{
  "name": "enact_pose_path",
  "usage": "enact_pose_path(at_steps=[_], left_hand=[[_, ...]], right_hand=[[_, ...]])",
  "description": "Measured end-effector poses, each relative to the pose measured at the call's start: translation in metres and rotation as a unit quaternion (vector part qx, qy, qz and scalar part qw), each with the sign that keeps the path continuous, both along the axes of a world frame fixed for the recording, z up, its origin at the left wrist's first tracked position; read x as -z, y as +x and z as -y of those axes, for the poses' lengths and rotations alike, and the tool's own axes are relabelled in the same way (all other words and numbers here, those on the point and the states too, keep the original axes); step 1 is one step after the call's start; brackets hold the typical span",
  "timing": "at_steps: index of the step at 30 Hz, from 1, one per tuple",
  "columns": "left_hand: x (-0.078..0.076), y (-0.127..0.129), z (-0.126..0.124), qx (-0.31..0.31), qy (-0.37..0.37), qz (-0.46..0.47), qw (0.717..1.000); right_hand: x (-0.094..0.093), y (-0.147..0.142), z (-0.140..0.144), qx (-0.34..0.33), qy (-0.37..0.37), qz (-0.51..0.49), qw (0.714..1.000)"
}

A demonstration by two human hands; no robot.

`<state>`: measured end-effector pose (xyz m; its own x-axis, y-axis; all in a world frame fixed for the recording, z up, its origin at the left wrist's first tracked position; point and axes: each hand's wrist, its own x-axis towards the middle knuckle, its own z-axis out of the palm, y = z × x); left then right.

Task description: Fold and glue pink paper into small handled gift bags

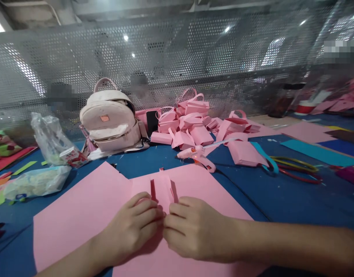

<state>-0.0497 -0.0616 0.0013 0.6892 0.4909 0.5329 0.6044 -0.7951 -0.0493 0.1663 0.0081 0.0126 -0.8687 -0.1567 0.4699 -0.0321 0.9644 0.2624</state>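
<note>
Left hand (133,227), right hand (191,229) knuckles-up, seemingly pinching pink paper piece (162,190).

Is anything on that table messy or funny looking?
Yes: the folded pink paper baskets lie tumbled in a loose heap, tipped every way, behind the pink glue gun lying on its side. Both hands, left hand and right hand, press a small folded pink paper piece neatly.

A small folded pink paper piece (162,190) with upright creased flaps stands just beyond the fingertips of both hands, pinched at its near edge. It rests on a large flat pink sheet (78,215) spread beneath them.
</note>
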Motion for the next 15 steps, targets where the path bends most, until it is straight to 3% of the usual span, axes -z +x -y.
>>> enact_pose_path(at_steps=[4, 11, 15], left_hand=[[-0.002, -0.004, 0.001, 0.011, -0.043, -0.004, 0.999], [-0.011, -0.006, 0.003, 0.037, -0.068, -0.001, 0.997], [-0.013, -0.005, 0.004, 0.052, -0.064, 0.014, 0.996]], right_hand=[[0.001, 0.005, 0.001, 0.027, -0.095, 0.040, 0.994], [0.003, 0.007, -0.003, 0.057, -0.292, 0.100, 0.950], [0.000, 0.003, 0.000, 0.115, -0.336, 0.108, 0.929]])
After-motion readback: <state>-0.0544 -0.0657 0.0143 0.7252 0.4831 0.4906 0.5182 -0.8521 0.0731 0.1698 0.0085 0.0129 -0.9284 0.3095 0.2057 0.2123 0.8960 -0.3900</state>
